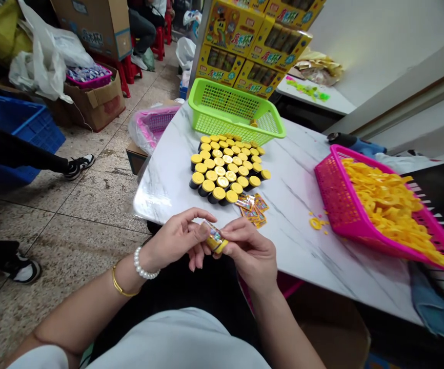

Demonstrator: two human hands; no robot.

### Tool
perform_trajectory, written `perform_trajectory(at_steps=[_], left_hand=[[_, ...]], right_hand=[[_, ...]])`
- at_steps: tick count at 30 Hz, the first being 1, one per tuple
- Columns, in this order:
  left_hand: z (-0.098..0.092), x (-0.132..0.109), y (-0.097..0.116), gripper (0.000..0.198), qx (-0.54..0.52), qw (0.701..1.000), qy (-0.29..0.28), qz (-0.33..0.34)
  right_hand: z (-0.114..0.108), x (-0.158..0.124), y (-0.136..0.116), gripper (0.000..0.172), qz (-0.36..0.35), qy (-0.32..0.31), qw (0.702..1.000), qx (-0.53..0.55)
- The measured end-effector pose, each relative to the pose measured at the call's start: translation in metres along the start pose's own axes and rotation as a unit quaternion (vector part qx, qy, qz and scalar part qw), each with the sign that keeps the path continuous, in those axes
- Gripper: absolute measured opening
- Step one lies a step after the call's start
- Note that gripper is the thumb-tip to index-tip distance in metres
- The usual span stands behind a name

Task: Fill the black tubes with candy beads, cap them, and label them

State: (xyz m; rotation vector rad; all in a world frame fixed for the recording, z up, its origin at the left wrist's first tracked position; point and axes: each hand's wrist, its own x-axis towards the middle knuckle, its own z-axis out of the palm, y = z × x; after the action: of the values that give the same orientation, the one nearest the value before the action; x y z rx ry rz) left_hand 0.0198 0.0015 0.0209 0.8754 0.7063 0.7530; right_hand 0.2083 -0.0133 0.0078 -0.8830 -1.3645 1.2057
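L hand [179, 237] & R hand [251, 250] both pinch 1 small tub [215, 239] w/ a yellow end, just in front of the table [160, 192]. Looks part done: lots of yellow-top tubs [222, 182] stand on it, but a few loose slips [256, 212] lie beside them, prob. unused.

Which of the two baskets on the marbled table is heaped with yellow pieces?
The pink basket on the right: yellow strips fill it, whereas the green basket behind the yellow-capped containers holds no such heap.
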Motion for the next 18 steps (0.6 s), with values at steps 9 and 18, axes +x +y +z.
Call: perform_trajectory(at_steps=[9, 18], left_hand=[[0.004, 0.001, -0.016, 0.055, -0.047, 0.998, 0.016, -0.035], [0.007, 0.005, -0.017, 0.057, -0.094, 0.994, 0.007, -0.05]], right_hand=[[0.002, -0.007, 0.004, 0.019, 0.047, -0.019, 0.998, 0.043], [-0.002, -0.004, -0.002, 0.016, -0.032, -0.047, 0.998, -0.021]])
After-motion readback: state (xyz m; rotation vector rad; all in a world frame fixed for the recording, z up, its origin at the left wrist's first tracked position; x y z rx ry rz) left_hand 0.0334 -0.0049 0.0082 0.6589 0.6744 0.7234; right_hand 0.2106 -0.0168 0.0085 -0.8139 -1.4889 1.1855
